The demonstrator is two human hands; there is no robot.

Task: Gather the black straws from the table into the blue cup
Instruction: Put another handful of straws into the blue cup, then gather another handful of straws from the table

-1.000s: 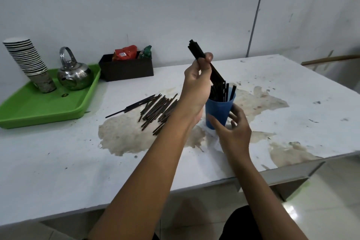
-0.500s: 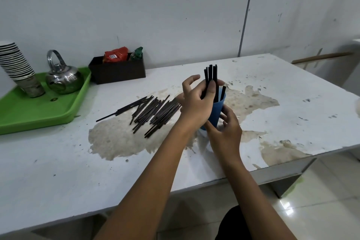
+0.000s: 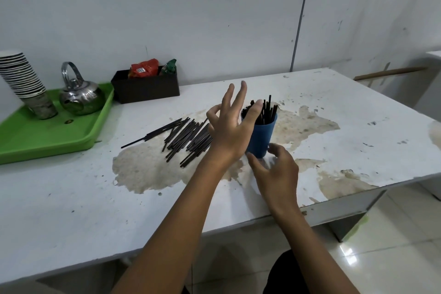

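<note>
The left hand (image 3: 230,131) is hovering with fingers spread and empty just left of the blue cup (image 3: 261,137), which is standing upright on the stained white table (image 3: 358,107) holding black straws (image 3: 266,110), while the right hand (image 3: 278,174) is curling loosely open near its base and a loose pile of straws (image 3: 188,137) is lying left of it.

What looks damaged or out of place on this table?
The table's white coating has peeled into brownish bare patches under the loose black straws and near the blue cup. Nothing looks spilled.
</note>
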